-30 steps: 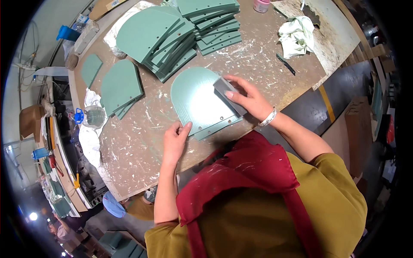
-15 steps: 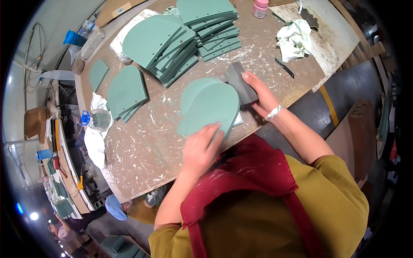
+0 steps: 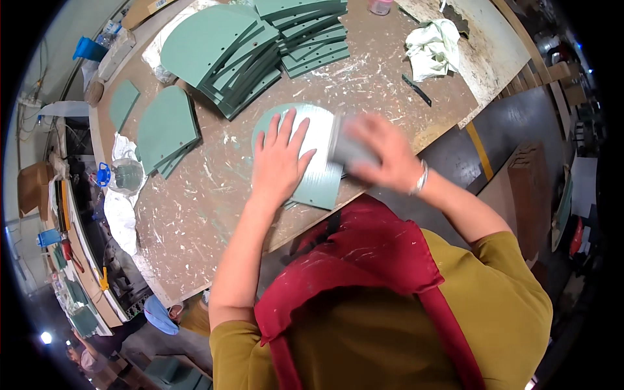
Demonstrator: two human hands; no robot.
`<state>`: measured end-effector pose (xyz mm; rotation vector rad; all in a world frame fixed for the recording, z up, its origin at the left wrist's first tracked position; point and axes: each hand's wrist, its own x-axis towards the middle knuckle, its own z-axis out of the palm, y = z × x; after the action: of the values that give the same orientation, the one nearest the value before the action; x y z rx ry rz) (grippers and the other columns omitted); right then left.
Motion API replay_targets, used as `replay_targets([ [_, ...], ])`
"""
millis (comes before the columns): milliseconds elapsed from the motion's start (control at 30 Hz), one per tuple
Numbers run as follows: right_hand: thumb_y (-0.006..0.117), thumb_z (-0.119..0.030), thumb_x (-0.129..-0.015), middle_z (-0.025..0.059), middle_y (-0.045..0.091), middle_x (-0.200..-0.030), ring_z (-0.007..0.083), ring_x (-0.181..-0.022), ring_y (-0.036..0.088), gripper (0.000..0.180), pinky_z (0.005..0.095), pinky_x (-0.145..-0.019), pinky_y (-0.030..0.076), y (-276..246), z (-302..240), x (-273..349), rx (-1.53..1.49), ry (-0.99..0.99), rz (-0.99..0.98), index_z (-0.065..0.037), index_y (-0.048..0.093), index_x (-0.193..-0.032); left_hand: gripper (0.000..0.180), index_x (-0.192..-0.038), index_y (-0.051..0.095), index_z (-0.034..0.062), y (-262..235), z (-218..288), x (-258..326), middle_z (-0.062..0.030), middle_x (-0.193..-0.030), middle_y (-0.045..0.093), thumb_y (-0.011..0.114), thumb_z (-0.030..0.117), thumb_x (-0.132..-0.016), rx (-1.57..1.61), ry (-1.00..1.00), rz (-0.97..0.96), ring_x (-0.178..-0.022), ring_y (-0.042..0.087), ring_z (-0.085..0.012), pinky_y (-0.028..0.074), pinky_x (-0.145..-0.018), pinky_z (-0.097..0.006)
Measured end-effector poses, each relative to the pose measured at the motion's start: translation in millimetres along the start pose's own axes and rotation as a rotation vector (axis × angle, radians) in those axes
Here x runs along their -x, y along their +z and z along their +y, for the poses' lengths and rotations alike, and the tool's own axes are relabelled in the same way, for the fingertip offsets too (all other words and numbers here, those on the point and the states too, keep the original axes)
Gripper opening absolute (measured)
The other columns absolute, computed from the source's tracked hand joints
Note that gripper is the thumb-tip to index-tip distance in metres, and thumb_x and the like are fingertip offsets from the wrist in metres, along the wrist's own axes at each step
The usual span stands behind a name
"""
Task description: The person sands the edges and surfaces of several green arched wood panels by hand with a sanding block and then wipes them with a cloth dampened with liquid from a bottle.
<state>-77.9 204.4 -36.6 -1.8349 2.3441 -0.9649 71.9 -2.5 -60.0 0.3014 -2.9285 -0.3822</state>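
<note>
My left hand (image 3: 279,156) lies flat with fingers spread on a round-ended green panel (image 3: 318,188), pressing it against the worktable. The panel's face shines white beside my fingers, and a small hole shows at its near end. In my right hand (image 3: 388,153), blurred by motion, is a grey rectangular block (image 3: 351,146), set against the panel's right edge. Another green rounded edge (image 3: 263,123) shows past my left fingers, partly hidden by my hand and the panel.
A tall stack of green panels (image 3: 208,45) stands at the far side of the worktable (image 3: 195,240). More panels (image 3: 166,127) lie at left, near a clear jug (image 3: 127,175) on white cloth. A crumpled cloth (image 3: 434,49) and a dark strip (image 3: 416,90) lie far right.
My left hand has moved from the panel's near edge onto its face, fingers now spread. The top panel is turned differently. My right hand still grips the block, now blurred at the panel's edge.
</note>
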Motion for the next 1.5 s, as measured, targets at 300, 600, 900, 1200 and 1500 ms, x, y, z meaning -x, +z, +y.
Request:
replay_targets([
  [300, 0.074, -0.032, -0.077, 0.0184, 0.052, -0.131, 0.0379, -0.117, 0.053, 0.060, 0.0482, -0.096, 0.045, 17.8, 17.4, 8.8, 0.035, -0.016, 0.051, -0.024, 0.058, -0.134, 0.053, -0.147, 0.041, 0.0147, 10.5, -0.6, -2.5, -0.0103, -0.158, 0.030, 0.047, 0.036, -0.099, -0.028, -0.079, -0.027, -0.144, 0.028, -0.0358, 0.026, -0.113, -0.055],
  [600, 0.067, -0.037, -0.086, 0.0225, 0.052, -0.127, 0.0398, -0.112, 0.055, 0.052, 0.0438, -0.096, 0.046, 13.4, 40.7, -8.6, -0.033, 0.413, 0.144, -0.015, 0.058, -0.132, 0.051, -0.143, 0.046, 0.0128, 5.2, -0.4, -4.2, -0.0111, -0.155, 0.034, 0.053, 0.031, -0.096, -0.067, -0.002, 0.030, -0.142, 0.031, -0.0353, 0.028, -0.112, -0.055],
  [900, 0.065, -0.039, -0.086, 0.0185, 0.057, -0.112, 0.0376, -0.102, 0.059, 0.047, 0.0422, -0.088, 0.049, 19.2, 0.6, -68.2, -0.020, 0.468, -0.061, -0.013, 0.064, -0.125, 0.053, -0.131, 0.058, 0.0114, 11.8, 33.4, 32.7, -0.0063, -0.142, 0.052, 0.070, 0.031, -0.082, 0.224, 0.285, 0.012, -0.132, 0.047, -0.0304, 0.036, -0.108, -0.050],
  [1200, 0.068, -0.040, -0.080, 0.0145, 0.055, -0.107, 0.0328, -0.103, 0.058, 0.047, 0.0459, -0.088, 0.048, 68.1, -48.8, -119.3, 0.088, -0.001, -0.301, -0.020, 0.064, -0.122, 0.053, -0.135, 0.056, 0.0140, 24.8, 27.3, 41.3, -0.0086, -0.138, 0.055, 0.067, 0.034, -0.087, 0.210, 0.252, 0.028, -0.131, 0.048, -0.0275, 0.035, -0.108, -0.048],
  [1500, 0.070, -0.040, -0.079, 0.0145, 0.055, -0.106, 0.0308, -0.099, 0.059, 0.050, 0.0434, -0.084, 0.050, 70.7, -51.6, -117.7, 0.162, -0.293, -0.316, -0.021, 0.064, -0.125, 0.047, -0.131, 0.058, 0.0141, 24.0, 29.0, 36.1, -0.0059, -0.142, 0.051, 0.064, 0.034, -0.089, 0.181, 0.244, 0.003, -0.134, 0.044, -0.0255, 0.032, -0.111, -0.047],
])
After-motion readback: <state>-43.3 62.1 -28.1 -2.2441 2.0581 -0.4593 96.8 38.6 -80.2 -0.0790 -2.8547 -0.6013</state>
